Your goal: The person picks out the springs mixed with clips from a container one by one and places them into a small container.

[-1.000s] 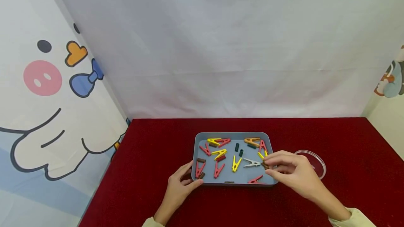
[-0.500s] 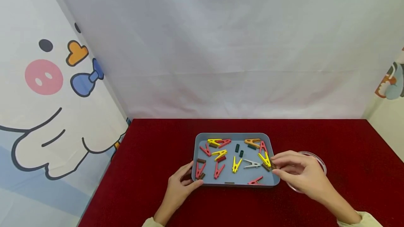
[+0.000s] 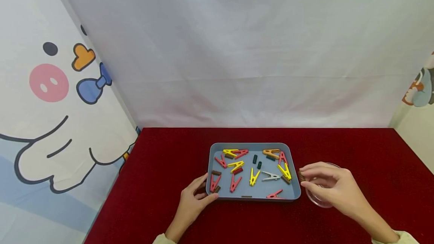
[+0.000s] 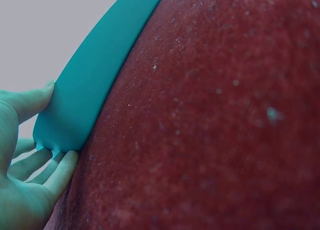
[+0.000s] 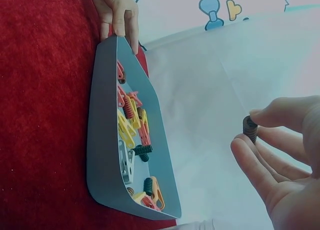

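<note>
My right hand (image 3: 330, 185) pinches a small brown coil spring (image 3: 301, 176) between thumb and fingers, just beyond the right rim of a blue-grey tray (image 3: 259, 192). The right wrist view shows this spring (image 5: 250, 129) upright between the fingertips. At the tray's front left corner, my left hand (image 3: 194, 199) holds on, thumb on the front wall and fingers round the side. Loose clip pieces lie in the tray: red (image 3: 235, 183), yellow (image 3: 254, 176), grey (image 3: 271, 176) and orange (image 3: 271, 151). Among them are dark green springs (image 3: 255, 159), brown springs (image 3: 286, 179) and a red spring (image 3: 238, 170).
A clear round dish (image 3: 317, 201) is on the table right of the tray, partly hidden under my right hand. Dark red cloth (image 3: 169, 161) covers the table, and a white curtain (image 3: 257, 48) hangs behind its far edge.
My right hand has moved right with the brown spring, out over the tray's right rim to the clear dish. The left hand stays at the tray corner.
</note>
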The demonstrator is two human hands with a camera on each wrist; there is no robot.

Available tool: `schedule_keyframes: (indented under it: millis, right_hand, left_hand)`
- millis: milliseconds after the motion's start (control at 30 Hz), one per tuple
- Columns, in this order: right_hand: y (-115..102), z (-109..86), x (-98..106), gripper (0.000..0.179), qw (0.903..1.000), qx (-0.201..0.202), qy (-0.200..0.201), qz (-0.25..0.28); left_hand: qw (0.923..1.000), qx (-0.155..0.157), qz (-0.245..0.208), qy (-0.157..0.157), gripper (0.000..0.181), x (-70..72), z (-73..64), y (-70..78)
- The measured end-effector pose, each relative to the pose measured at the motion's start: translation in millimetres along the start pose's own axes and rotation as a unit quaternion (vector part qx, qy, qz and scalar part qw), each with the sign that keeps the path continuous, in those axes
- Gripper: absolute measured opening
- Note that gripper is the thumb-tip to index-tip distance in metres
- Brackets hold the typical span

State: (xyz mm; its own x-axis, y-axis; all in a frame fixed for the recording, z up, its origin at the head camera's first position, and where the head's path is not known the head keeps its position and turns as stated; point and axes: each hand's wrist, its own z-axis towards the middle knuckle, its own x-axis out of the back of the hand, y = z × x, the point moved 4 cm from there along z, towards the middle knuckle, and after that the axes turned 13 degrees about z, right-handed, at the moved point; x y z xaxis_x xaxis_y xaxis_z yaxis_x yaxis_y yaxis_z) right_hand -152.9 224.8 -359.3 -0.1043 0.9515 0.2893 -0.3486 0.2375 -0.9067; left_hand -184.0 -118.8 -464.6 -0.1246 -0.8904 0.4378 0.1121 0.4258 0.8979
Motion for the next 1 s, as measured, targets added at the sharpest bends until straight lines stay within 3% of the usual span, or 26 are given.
schedule_keyframes:
  millis: [200, 467, 1000]
  right_hand:
    - [5, -2.1, 5, 0.023, 0.9998, -0.014, 0.008, -0.012]
    - [6, -2.8, 11, 0.026, 0.9998, 0.014, -0.002, 0.013]
    - [14, -7.5, 27, 0.025, 0.9995, -0.004, 0.027, -0.015]
  left_hand:
    - [1.0, 0.001, 0.003, 0.002, 0.066, 0.0, -0.2, -0.2]
    - [1.0, 0.0, -0.003, -0.002, 0.066, -0.2, 0.1, 0.7]
    - [1.0, 0.001, 0.002, -0.001, 0.066, -0.6, 0.8, -0.7]
